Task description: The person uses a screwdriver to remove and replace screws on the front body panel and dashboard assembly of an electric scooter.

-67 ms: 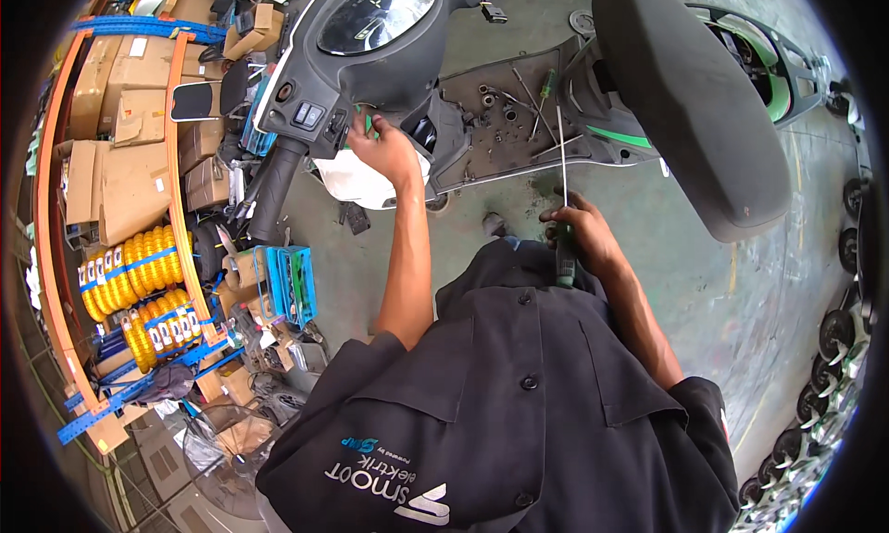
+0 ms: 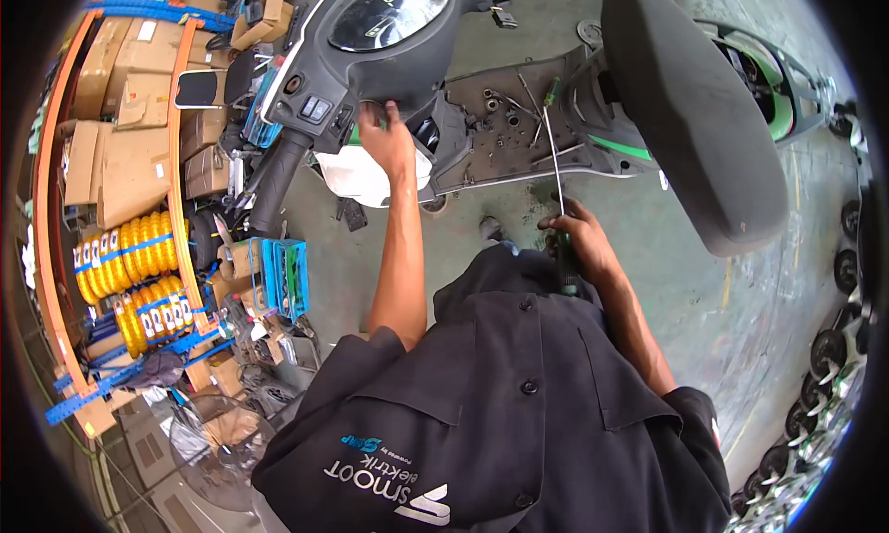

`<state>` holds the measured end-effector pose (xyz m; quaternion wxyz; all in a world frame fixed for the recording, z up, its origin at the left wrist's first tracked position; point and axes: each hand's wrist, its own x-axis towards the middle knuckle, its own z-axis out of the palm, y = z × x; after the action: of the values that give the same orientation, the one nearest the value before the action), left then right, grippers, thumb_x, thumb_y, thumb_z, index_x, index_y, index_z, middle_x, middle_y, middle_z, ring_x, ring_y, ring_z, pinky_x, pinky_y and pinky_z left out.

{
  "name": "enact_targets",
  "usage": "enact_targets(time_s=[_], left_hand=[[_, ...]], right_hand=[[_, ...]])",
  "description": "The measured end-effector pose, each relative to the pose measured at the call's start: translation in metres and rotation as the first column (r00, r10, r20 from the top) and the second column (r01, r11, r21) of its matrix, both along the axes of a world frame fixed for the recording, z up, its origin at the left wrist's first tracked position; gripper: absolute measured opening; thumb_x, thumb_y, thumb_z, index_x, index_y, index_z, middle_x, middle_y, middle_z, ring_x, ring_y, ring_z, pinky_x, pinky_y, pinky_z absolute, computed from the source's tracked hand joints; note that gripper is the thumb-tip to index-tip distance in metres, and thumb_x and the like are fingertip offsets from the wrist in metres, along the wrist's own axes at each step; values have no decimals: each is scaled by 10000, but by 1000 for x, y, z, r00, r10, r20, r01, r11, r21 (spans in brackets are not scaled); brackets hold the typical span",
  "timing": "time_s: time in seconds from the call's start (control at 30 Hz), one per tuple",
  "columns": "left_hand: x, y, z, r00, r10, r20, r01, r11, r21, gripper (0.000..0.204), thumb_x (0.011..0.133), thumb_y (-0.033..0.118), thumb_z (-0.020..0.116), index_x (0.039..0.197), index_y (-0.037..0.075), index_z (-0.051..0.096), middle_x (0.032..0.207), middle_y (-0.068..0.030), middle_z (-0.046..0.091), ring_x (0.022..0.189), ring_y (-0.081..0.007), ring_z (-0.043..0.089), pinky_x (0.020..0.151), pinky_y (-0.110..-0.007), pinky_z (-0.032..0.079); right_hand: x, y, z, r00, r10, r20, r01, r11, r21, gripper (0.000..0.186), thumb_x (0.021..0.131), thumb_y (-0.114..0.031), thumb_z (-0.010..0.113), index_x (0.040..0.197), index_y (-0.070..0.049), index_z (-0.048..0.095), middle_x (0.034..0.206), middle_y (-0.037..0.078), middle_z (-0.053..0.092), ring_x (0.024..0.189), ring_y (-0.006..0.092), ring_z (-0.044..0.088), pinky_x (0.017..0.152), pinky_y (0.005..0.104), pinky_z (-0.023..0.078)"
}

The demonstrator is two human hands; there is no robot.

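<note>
My right hand [image 2: 586, 239] is closed around the green handle of a long screwdriver [image 2: 557, 153], held in front of my body with its thin shaft pointing up and away. My left hand [image 2: 390, 148] reaches up to the lower edge of the dark scooter's handlebar cover [image 2: 396, 77]. Its fingers look apart, with the tips partly hidden against the cover, and I make out nothing held in them. Just below that hand sits a white body panel [image 2: 356, 176]. The round dash display [image 2: 394, 12] faces up above the cover, and the left handlebar grip [image 2: 278, 186] extends toward me.
Sockets, bolts and tools lie on the scooter's floorboard [image 2: 463, 167], including a green-handled screwdriver [image 2: 553, 90]. The long seat [image 2: 694, 116] is at the right. Shelving [image 2: 176, 181] with cardboard boxes [image 2: 134, 176] and yellow coils [image 2: 130, 260] stands left, near a blue crate [image 2: 282, 278].
My left fingers have turned upward against the cover's lower edge. The screwdriver's tip has swung slightly left in my right hand. The whole view has shifted a little.
</note>
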<state>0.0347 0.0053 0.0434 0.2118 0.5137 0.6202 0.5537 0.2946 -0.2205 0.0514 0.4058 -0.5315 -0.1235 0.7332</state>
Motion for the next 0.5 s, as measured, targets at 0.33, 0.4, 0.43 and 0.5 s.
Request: enact_targets(time_s=[0.33, 0.4, 0.43, 0.5], left_hand=[[-36, 8, -26, 938, -29, -346, 30, 1000, -2, 422, 882, 189, 672, 1228, -44, 606, 1276, -267, 601, 1233, -446, 525, 1063, -503, 374], [-28, 2, -16, 943, 23, -331, 19, 992, 124, 421, 867, 157, 684, 1234, -30, 597, 1262, -259, 606, 1211, -445, 533, 1041, -499, 388], [-30, -3, -17, 962, -21, -272, 49, 994, 97, 411, 867, 151, 688, 1225, -30, 599, 1234, -251, 622, 1181, -441, 555, 1022, -493, 406], [-24, -11, -9, 986, -102, -135, 130, 967, 217, 403, 875, 166, 690, 1212, -32, 596, 1170, -238, 647, 1107, -436, 594, 973, -488, 442]], right_hand=[[12, -2, -4, 845, 404, 351, -493, 842, 218, 831, 813, -15, 618, 1570, -67, 279, 1213, 149, 633, 869, 162, 613, 811, 323, 531], [16, -4, 5, 823, 412, 391, -501, 850, 161, 878, 785, -1, 638, 1576, -75, 265, 1304, 151, 594, 796, 143, 612, 698, 299, 531], [13, 1, 22, 818, 431, 379, -494, 866, 80, 905, 770, 7, 647, 1581, -80, 253, 1354, 151, 572, 742, 129, 610, 617, 280, 525], [22, -8, 26, 795, 405, 451, -490, 868, 84, 862, 769, 36, 619, 1557, -69, 284, 1350, 173, 580, 653, 105, 579, 542, 254, 483]])
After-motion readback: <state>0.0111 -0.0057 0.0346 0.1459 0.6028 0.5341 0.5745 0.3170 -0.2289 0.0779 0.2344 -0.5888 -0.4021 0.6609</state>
